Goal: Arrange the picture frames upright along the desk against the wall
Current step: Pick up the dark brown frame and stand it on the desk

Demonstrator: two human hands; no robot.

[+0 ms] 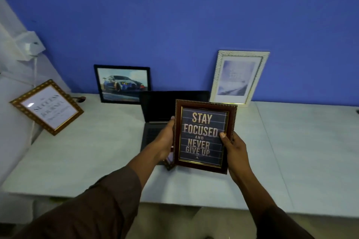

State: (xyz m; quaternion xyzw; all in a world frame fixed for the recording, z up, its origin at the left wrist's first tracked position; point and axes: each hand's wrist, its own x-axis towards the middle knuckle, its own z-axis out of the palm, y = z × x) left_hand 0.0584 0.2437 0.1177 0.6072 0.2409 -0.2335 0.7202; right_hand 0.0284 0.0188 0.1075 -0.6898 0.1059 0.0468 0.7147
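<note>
While both hands, left [165, 139] and right [236, 147], clamp the frame [204, 136] by its side edges, we judge it light, rigid, its glass fragile.

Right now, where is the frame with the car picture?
In the head view, the car picture frame stands left of centre against the blue wall, just behind the open laptop.

Pale desk [97, 141], open laptop [155, 122], car frame [122, 83], white frame [238, 77], gold frame [47, 106]
</note>
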